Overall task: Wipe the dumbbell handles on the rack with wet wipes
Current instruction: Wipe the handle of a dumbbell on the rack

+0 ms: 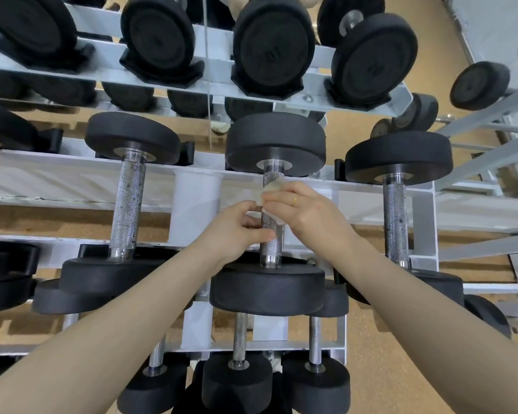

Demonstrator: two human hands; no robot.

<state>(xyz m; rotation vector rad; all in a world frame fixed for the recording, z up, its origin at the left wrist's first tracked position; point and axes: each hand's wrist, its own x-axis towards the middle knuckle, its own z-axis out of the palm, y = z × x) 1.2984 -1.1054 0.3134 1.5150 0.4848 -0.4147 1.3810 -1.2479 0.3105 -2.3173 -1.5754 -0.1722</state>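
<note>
On the rack, two hands press one wipe around one handle.

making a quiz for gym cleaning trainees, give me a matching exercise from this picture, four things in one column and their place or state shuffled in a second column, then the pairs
Things
1. thin white wet wipe
2. knurled steel handle of the middle dumbbell
3. knurled steel handle of the left dumbbell
4. thin gold ring

Place or state
A. untouched, dark specks on it
B. on a finger of the right hand
C. held against a handle by both hands
D. left hand curled round it

Pairs: 1-C, 2-D, 3-A, 4-B
</note>
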